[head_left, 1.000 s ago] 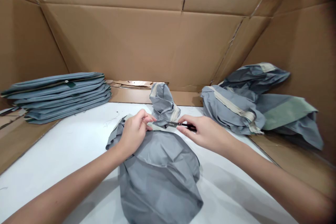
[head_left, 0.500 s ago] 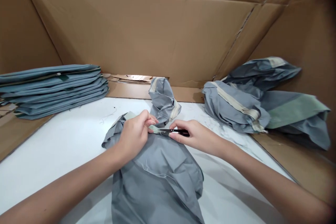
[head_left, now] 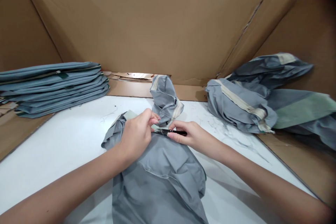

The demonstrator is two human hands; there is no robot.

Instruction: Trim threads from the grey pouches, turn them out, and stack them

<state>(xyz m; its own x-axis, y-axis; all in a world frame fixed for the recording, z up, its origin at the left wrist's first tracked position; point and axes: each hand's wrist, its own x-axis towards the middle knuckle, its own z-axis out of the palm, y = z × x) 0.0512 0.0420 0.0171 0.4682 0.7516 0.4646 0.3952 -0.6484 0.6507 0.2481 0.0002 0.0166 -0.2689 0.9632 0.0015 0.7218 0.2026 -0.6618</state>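
Covering the near middle of the white worktop (head_left: 76, 140), the grey fabric (head_left: 157, 178) spreads toward the viewer, its upper edge reaching up between the left hand (head_left: 138, 133) and the right hand (head_left: 190, 134). The left pinches that edge at its pale green strip (head_left: 130, 114); the right, just beside, grips a slim black cutting tool (head_left: 178, 133), tip near the left's fingertips.

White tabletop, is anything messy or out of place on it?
Yes, loose threads lie strewn on the right side of the tabletop, beside the crumpled gray fabric pile, with a few more toward the folded fabric stack. They look like untidy scraps.
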